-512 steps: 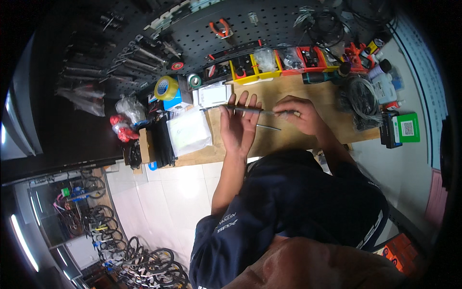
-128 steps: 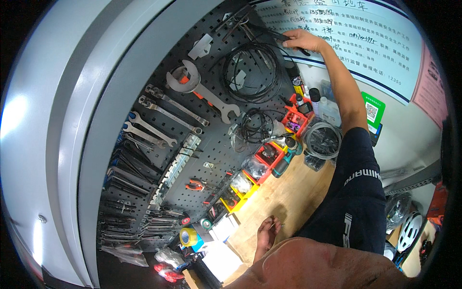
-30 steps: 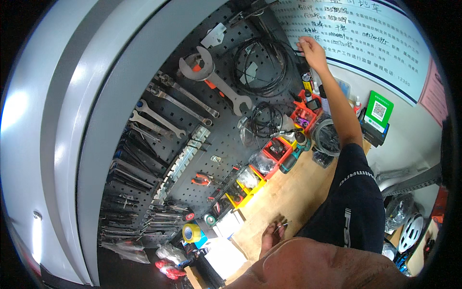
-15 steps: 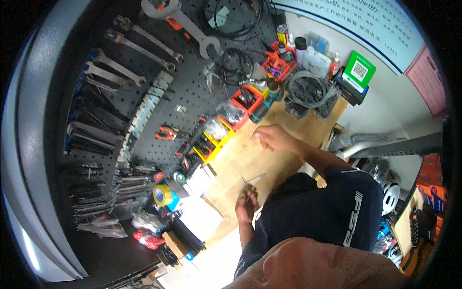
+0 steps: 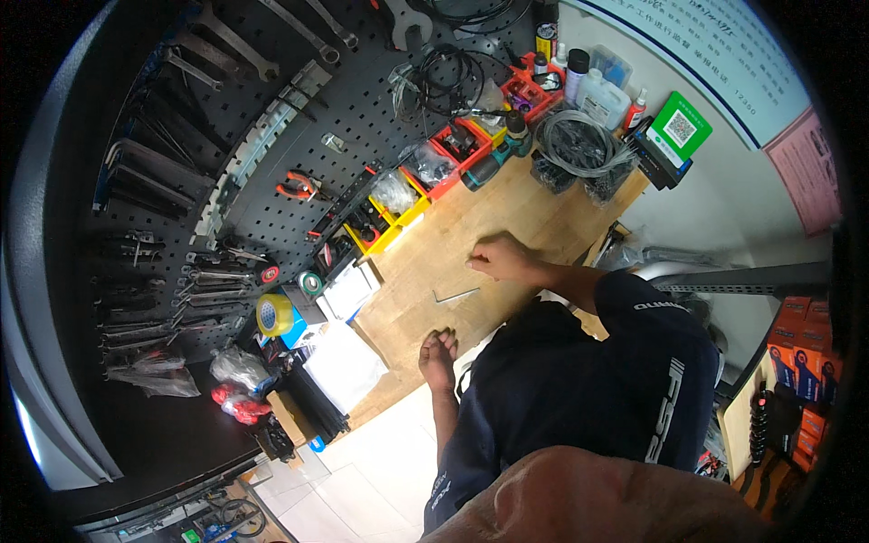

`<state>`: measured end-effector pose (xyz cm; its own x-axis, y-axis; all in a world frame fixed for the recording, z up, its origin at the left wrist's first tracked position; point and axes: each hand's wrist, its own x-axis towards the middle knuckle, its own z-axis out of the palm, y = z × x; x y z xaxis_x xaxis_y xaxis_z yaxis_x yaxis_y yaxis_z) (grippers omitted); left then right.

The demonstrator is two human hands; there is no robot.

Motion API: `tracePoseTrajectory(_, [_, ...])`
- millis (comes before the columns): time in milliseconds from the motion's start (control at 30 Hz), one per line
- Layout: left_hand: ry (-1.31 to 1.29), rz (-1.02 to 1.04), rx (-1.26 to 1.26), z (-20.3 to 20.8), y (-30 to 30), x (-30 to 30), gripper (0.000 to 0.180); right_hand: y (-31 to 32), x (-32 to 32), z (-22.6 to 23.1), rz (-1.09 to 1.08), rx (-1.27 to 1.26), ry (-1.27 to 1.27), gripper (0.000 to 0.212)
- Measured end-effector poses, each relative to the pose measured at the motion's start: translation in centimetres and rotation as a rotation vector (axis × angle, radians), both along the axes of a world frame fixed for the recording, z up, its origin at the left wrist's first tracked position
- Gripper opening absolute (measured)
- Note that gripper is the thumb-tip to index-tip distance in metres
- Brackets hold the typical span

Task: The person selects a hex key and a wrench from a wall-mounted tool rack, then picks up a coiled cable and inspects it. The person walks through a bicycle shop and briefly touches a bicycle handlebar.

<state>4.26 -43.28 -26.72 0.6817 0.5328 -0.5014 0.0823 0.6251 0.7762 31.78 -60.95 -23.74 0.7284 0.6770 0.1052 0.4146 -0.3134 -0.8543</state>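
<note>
An L-shaped metal hex key (image 5: 457, 296) lies on the wooden bench top (image 5: 398, 294), between my two hands and touched by neither. My left hand (image 5: 438, 359) is at the near side of the bench, below the hex key, with its fingers curled together. Beyond the hex key, my right hand (image 5: 503, 258) is held closed over the wood, thumb and fingers drawn in. Anything inside either hand is hidden or too small to make out.
Red and yellow parts bins (image 5: 389, 226) line the bench's back edge, with a teal cordless drill (image 5: 489, 163) beside them. A coil of grey cable (image 5: 584, 145) sits at the far end. White paper (image 5: 344, 366) covers the left end. Wrenches (image 5: 226, 41) hang on the pegboard.
The view has shifted. My left hand has drawn back from the hex key, which now lies apart from it. My right hand's fingers have curled in further.
</note>
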Motion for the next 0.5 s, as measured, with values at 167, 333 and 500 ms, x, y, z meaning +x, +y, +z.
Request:
tracePoseTrajectory(167, [-0.013, -0.004, 0.014, -0.5, 0.2, -0.1, 0.027, -0.2, -0.4, -1.4, 0.013, 0.031, -0.196, 0.027])
tracePoseTrajectory(333, [0.007, 0.019, -0.009, -0.5, 0.1, 0.0, 0.024, -0.1, -0.5, -1.6, -0.041, 0.024, -0.265, 0.024])
tracePoseTrajectory(500, [-0.025, -0.002, 0.026, -0.4, 0.0, 0.1, 0.022, -0.2, -0.7, -1.2, -0.075, 0.057, -0.269, 0.024])
